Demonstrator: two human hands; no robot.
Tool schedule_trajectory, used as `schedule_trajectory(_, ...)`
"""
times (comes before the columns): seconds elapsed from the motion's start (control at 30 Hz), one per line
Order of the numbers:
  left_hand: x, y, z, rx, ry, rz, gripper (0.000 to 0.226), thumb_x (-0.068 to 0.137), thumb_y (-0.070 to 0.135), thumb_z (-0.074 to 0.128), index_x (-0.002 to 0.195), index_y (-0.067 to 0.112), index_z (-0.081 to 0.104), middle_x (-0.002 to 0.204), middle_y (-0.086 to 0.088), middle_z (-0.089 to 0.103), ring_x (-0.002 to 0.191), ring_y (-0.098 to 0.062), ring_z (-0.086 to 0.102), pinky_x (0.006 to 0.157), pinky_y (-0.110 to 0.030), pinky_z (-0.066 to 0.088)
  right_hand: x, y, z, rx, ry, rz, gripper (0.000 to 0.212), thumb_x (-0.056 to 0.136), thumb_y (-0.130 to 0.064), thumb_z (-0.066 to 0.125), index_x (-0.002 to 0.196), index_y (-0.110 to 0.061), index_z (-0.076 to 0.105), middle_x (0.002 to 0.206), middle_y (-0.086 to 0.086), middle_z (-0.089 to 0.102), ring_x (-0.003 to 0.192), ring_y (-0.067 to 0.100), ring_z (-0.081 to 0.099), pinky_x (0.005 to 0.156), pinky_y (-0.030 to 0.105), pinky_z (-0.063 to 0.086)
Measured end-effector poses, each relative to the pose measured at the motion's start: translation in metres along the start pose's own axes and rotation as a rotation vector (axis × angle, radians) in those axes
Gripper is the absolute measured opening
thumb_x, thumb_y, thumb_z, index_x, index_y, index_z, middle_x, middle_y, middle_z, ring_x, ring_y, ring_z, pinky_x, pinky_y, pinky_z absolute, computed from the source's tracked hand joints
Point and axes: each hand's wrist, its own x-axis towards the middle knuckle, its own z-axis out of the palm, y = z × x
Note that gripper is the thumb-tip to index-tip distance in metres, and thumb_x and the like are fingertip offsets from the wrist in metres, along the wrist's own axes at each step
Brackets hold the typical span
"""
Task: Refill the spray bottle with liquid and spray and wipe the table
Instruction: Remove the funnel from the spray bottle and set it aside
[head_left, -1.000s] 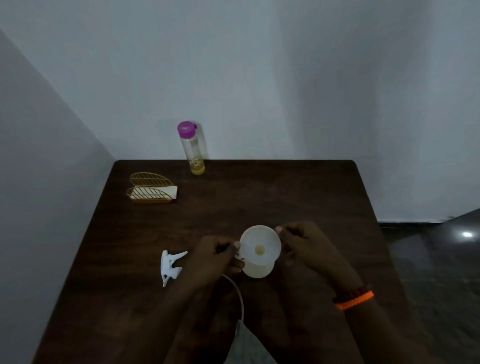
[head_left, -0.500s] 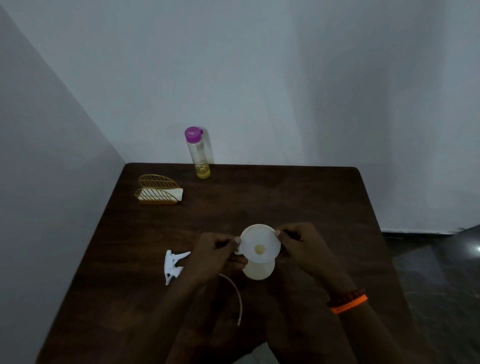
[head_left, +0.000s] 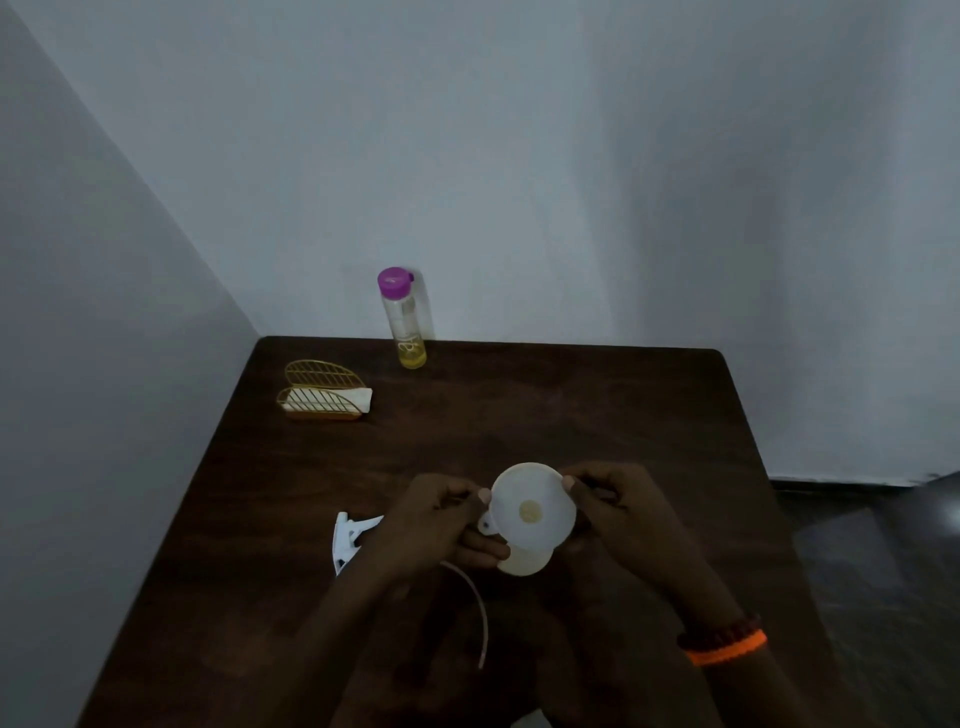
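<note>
A white funnel (head_left: 532, 506) sits in the mouth of a pale spray bottle (head_left: 524, 564) near the middle of the dark wooden table (head_left: 571, 410). My left hand (head_left: 441, 519) pinches the funnel's left rim and tab. My right hand (head_left: 618, 512) pinches its right rim. The white trigger spray head (head_left: 349, 540) lies on the table left of my left hand, and its thin tube (head_left: 475, 605) curves toward me. A clear bottle with a purple cap (head_left: 402, 317) stands at the far edge, with a little yellow liquid at its bottom.
A gold wire holder with white napkins (head_left: 324, 397) stands at the far left of the table. Walls close in on the left and behind. The table's right edge drops to a dark floor (head_left: 883, 571).
The view has shifted slightly. Both hands stay on the funnel over the bottle, with barely any movement.
</note>
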Motion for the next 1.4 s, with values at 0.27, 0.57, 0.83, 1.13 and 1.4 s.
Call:
schedule_trajectory(0.27, -0.009, 0.024, -0.008, 0.017, 0.006, 0.147, 0.031, 0.092, 0.032, 0.064, 0.106, 0.007, 0.074, 0.103, -0.012, 0.075, 0.092, -0.03, 0.074, 0.088, -0.05, 0.059, -0.005, -0.021, -0.013, 0.121, 0.017, -0.262, 0.022, 0.094, -0.011, 0.059, 0.111, -0.016, 0.072, 0.107, -0.008, 0.075, 0.094, 0.009, 0.072, 0.071, 0.024, 0.06)
schedule_trajectory(0.57, 0.003, 0.046, -0.037, 0.029, -0.072, 0.151, 0.032, 0.079, 0.025, 0.078, 0.108, 0.013, 0.076, 0.112, -0.006, 0.074, 0.106, -0.023, 0.071, 0.097, -0.048, 0.054, 0.025, -0.028, -0.026, 0.038, -0.14, -0.342, 0.028, 0.091, -0.009, 0.064, 0.117, -0.017, 0.071, 0.123, -0.005, 0.069, 0.116, 0.014, 0.065, 0.094, 0.038, 0.056)
schedule_trajectory(0.83, 0.029, 0.053, -0.058, 0.315, -0.064, 0.356, 0.035, 0.087, 0.019, 0.074, 0.121, 0.019, 0.069, 0.115, 0.008, 0.073, 0.107, -0.007, 0.069, 0.092, -0.028, 0.056, 0.069, -0.041, -0.013, 0.053, -0.143, -0.267, 0.037, 0.084, -0.022, 0.07, 0.121, -0.018, 0.068, 0.122, -0.008, 0.07, 0.113, 0.003, 0.065, 0.095, 0.024, 0.054)
schedule_trajectory(1.13, 0.13, 0.049, -0.096, 0.75, 0.238, 0.562, 0.065, 0.08, 0.037, 0.078, 0.138, 0.018, 0.054, 0.138, -0.001, 0.059, 0.116, 0.008, 0.05, 0.09, 0.005, 0.035, 0.181, -0.039, 0.03, -0.11, 0.082, -0.264, 0.038, 0.082, -0.032, 0.078, 0.115, -0.016, 0.072, 0.112, -0.002, 0.072, 0.1, 0.005, 0.068, 0.086, 0.027, 0.058)
schedule_trajectory(1.4, 0.229, 0.025, -0.109, 0.777, 0.28, 0.424, 0.074, 0.085, 0.045, 0.072, 0.145, 0.012, 0.045, 0.15, -0.011, 0.046, 0.138, -0.025, 0.044, 0.118, -0.032, 0.027, 0.284, 0.0, 0.055, -0.196, 0.178, -0.252, 0.035, 0.074, -0.023, 0.085, 0.106, -0.012, 0.076, 0.102, 0.002, 0.074, 0.094, 0.009, 0.068, 0.084, 0.018, 0.054)
